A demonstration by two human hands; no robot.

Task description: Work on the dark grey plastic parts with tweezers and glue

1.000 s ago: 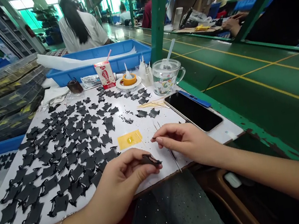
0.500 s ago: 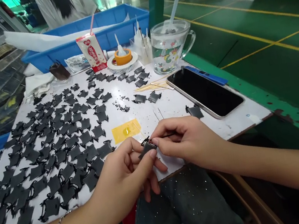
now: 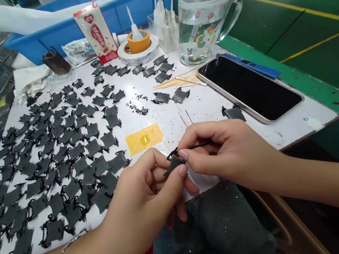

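"What's the grip?"

"The left hand (image 3: 142, 195) pinches a black piece (image 3: 174, 165) between thumb and fingers, over the white table (image 3: 204, 104). The right hand (image 3: 228, 152) pinches a thin stick (image 3: 196, 145) against it."

"What could go wrong?"

"If the stick slips, it could tear the piece or knock it loose, and it could land among the rows of loose pieces (image 3: 109, 141) on the left."

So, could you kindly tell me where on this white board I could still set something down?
Bare white board runs along the front edge below the phone, right of your right hand. A smaller patch lies just right of the yellow square. Leftward, rows of black pieces crowd everything.
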